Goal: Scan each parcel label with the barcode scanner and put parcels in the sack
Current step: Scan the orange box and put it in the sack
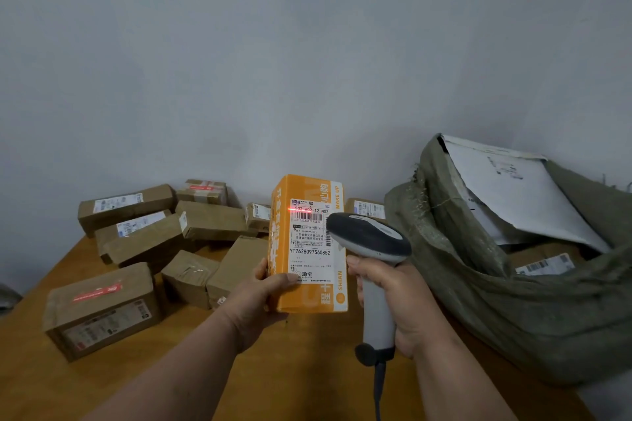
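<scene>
Orange parcel (307,243), red-lit label, gripped by left hand (260,297); right hand (400,297) clutches scanner (371,249).

scanner cable (378,393) cut by bottom edge, sack (513,301) cropped right

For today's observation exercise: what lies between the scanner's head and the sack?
Head view: nothing in the gap; behind it, a brown parcel shows between the scanner and the sack.

The room is dim and evenly lit, the grey wall (307,44) flat and bluish. Soft shadows sit under the brown parcels (143,239) beyond the left hand (263,297). A red scan line (301,209) glows above it. Edges bend outward, slightly soft.
</scene>
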`<action>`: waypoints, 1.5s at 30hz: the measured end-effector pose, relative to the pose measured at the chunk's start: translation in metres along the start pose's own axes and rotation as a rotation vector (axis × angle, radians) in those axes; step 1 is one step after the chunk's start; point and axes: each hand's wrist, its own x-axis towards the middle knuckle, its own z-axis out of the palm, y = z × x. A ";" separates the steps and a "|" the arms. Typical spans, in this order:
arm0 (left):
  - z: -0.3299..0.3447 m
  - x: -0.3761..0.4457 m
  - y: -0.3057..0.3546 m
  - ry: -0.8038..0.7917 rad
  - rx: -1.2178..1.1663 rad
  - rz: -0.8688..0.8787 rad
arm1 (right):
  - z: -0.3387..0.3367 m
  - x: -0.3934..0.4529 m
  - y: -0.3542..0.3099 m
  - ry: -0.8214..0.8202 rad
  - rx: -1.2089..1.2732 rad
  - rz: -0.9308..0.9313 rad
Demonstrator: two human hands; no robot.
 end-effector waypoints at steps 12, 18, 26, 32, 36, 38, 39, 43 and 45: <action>0.003 0.005 -0.001 0.032 -0.017 -0.004 | -0.007 0.000 -0.003 -0.030 0.001 -0.006; 0.009 0.002 -0.001 0.023 0.011 0.008 | -0.012 0.001 -0.003 -0.013 -0.013 0.010; 0.036 0.019 0.004 0.003 0.027 0.020 | -0.036 0.004 -0.004 0.139 -0.002 -0.003; 0.087 0.040 0.030 0.004 0.088 0.103 | -0.069 0.012 -0.005 0.376 0.021 -0.027; 0.129 0.055 0.063 0.022 0.218 0.247 | -0.085 0.022 -0.014 0.525 0.046 -0.058; 0.148 0.064 0.081 -0.002 0.326 0.349 | -0.095 0.026 -0.019 0.594 0.076 -0.081; 0.157 0.070 0.089 -0.018 0.387 0.401 | -0.103 0.027 -0.023 0.625 0.090 -0.090; 0.205 0.094 0.114 -0.046 0.742 0.579 | -0.145 0.021 -0.037 0.780 0.122 -0.129; 0.234 0.105 0.121 -0.028 0.924 0.652 | -0.167 0.016 -0.041 0.852 0.134 -0.148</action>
